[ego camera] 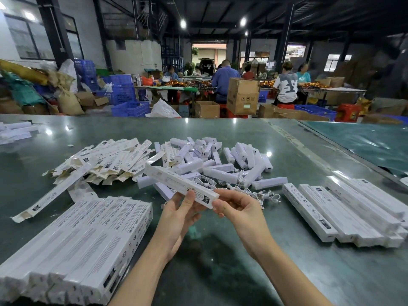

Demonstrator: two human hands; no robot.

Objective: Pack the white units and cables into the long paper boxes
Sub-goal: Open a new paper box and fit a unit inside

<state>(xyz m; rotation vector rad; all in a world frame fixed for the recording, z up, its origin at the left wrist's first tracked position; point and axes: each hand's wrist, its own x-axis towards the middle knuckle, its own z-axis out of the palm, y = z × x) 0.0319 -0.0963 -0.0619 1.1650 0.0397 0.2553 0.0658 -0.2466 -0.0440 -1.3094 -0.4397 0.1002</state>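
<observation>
Both hands held one long box (181, 183) above the table (220, 250): the left hand (178, 215) gripped its near end from below, the right hand (239, 212) pinched the end flap. Its contents were hidden; its print was too blurred to read.

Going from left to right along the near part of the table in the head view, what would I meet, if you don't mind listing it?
Stack of closed boxes → left hand → right hand, both gripping one long box → second row of closed boxes.
</observation>
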